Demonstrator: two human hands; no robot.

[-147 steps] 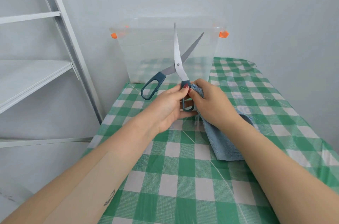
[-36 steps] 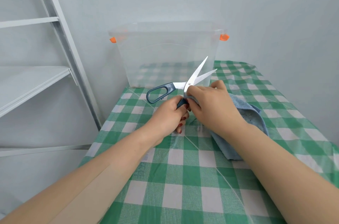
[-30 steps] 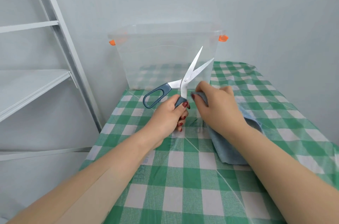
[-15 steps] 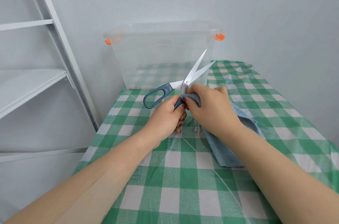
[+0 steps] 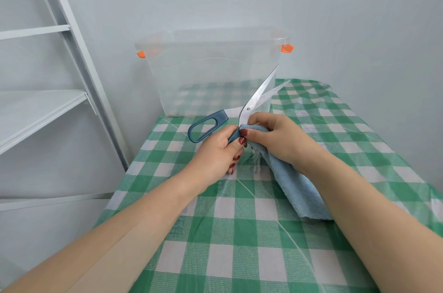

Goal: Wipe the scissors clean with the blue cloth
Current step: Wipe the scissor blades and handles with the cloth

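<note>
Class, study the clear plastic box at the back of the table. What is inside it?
Through the clear box only the green checked tablecloth shows; no object is visible. The scissors blades cover part of its right side.

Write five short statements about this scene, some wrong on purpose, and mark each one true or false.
1. The scissors are open, with the blades apart. True.
2. The right hand holds the blue cloth against the scissors. True.
3. The left hand is empty. False: it grips one scissor handle.
4. The clear box stands nearest the camera. False: it stands at the far end, behind the scissors.
5. The tablecloth is plain red. False: it is checked green and white.
</note>
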